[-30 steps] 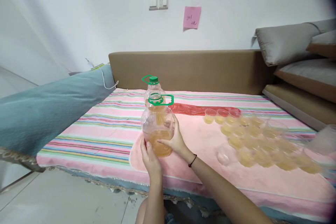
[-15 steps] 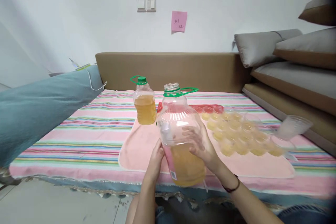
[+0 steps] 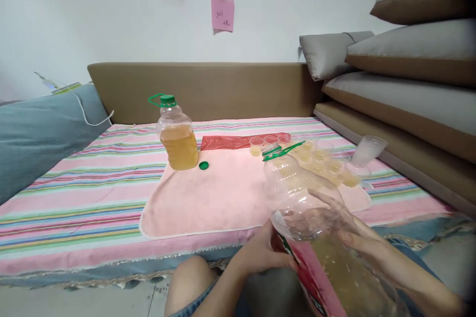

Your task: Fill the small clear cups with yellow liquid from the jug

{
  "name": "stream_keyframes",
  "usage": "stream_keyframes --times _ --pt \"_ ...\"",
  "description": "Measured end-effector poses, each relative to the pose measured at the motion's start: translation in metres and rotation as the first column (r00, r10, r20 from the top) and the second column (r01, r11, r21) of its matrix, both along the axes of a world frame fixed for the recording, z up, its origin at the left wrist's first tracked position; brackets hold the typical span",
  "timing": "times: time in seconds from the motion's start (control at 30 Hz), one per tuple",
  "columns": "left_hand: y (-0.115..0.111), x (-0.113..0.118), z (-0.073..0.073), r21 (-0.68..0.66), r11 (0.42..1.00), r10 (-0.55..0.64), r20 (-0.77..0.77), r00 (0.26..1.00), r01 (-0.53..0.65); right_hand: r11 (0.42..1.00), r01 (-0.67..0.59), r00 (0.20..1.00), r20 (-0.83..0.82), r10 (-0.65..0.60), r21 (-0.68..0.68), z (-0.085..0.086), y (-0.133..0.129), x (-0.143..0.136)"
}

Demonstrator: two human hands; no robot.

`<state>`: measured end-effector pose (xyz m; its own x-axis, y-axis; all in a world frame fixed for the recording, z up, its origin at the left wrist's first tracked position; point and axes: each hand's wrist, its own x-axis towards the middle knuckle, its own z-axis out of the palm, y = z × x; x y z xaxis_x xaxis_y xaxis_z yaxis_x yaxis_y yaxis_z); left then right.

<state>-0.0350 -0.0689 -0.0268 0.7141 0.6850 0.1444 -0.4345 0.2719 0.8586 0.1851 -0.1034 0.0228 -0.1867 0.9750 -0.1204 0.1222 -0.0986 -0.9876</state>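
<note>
Between my hands is a large clear bottle (image 3: 297, 193) with a green ring handle and an uncapped mouth, tilted with its neck toward the far left. Yellowish liquid fills its lower part. My left hand (image 3: 266, 252) grips the side by the red label; my right hand (image 3: 345, 228) is wrapped round the other side, partly seen through the plastic. A second bottle (image 3: 180, 146), capped in green, stands upright on the far left of the pink mat (image 3: 201, 198). Beside it lies a loose green cap (image 3: 204, 165). Several clear cups (image 3: 320, 163) of yellow liquid stand behind the held bottle.
A red plastic strip (image 3: 225, 142) lies along the mat's back edge. A stack of clear cups (image 3: 368, 150) leans at the right, near piled cushions (image 3: 405, 79). The striped cloth (image 3: 92, 183) covers the surface, with a blue bolster (image 3: 48, 124) at the left.
The held bottle has come closer to me, moved right and tilted, both hands going with it. My view has shifted right, and the green cap on the mat now shows.
</note>
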Motion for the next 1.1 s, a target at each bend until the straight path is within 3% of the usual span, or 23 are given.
stream_keyframes --times 0.17,0.3,0.47,0.7,1.1 --pt "-0.013 0.033 -0.011 -0.073 0.995 -0.061 0.074 0.995 0.066 0.992 0.099 0.994 0.055 -0.095 -0.075 0.002 -0.015 0.027" --pt "-0.02 0.058 -0.026 -0.14 0.988 -0.04 0.147 0.988 0.061 0.977 0.116 0.987 0.127 -0.094 -0.18 0.011 -0.02 0.048" --pt "-0.024 0.082 -0.032 -0.192 0.976 -0.061 0.223 0.973 0.105 0.98 0.124 0.962 0.26 -0.08 -0.157 0.027 -0.021 0.06" --pt "-0.033 0.101 -0.034 -0.308 0.939 -0.074 0.254 0.964 0.153 0.958 0.132 0.987 0.128 -0.102 -0.253 0.036 -0.024 0.068" --pt "-0.042 0.116 -0.04 -0.426 0.892 -0.016 0.307 0.952 0.153 0.959 0.126 0.964 0.261 -0.058 -0.255 0.048 -0.01 0.078"
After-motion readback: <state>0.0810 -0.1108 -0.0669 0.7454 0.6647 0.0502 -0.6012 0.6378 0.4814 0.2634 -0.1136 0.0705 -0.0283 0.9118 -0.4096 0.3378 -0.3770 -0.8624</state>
